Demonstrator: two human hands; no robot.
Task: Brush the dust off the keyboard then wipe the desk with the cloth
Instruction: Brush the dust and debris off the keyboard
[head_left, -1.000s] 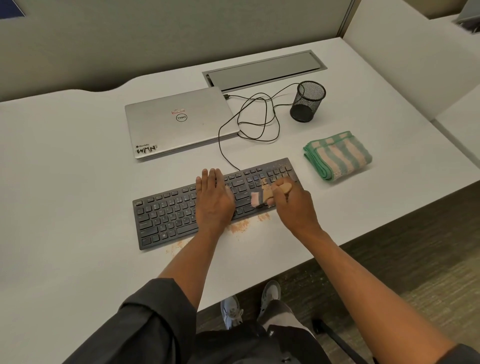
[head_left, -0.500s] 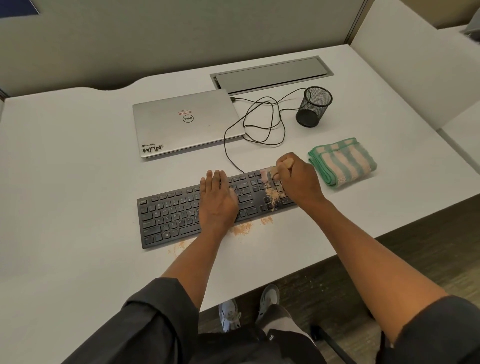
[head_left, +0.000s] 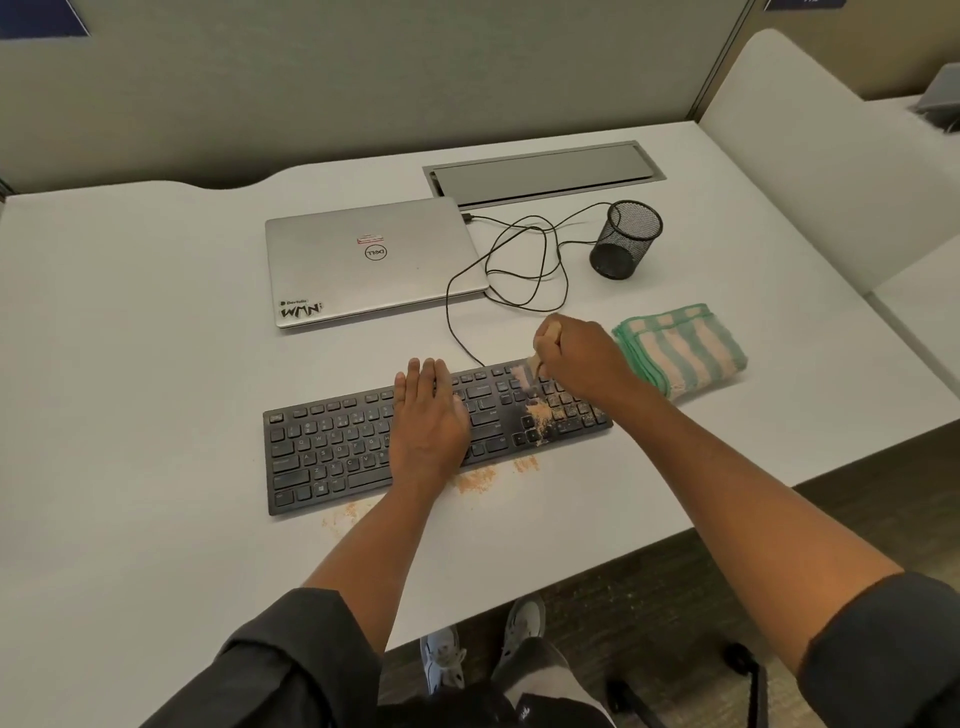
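A black keyboard (head_left: 332, 447) lies on the white desk (head_left: 130, 364), near its front edge. My left hand (head_left: 428, 421) rests flat on the keyboard's middle, fingers together. My right hand (head_left: 582, 358) is closed around a small wooden brush (head_left: 535, 364) whose bristles touch the top rows at the keyboard's right end. Orange-tan dust (head_left: 540, 415) sits on the right-hand keys, and more dust (head_left: 475, 479) lies on the desk just in front of the keyboard. A folded green-and-peach striped cloth (head_left: 685, 348) lies on the desk to the right of my right hand.
A closed silver laptop (head_left: 369, 260) lies behind the keyboard. A looping black cable (head_left: 519, 270) runs between them. A black mesh pen cup (head_left: 626, 239) stands at the back right, near a grey cable hatch (head_left: 545, 171). A white partition (head_left: 831, 156) borders the desk's right side.
My right hand has carried the brush from the keyboard's front edge back to its top rows at the right end. The left hand has stayed flat on the keys.
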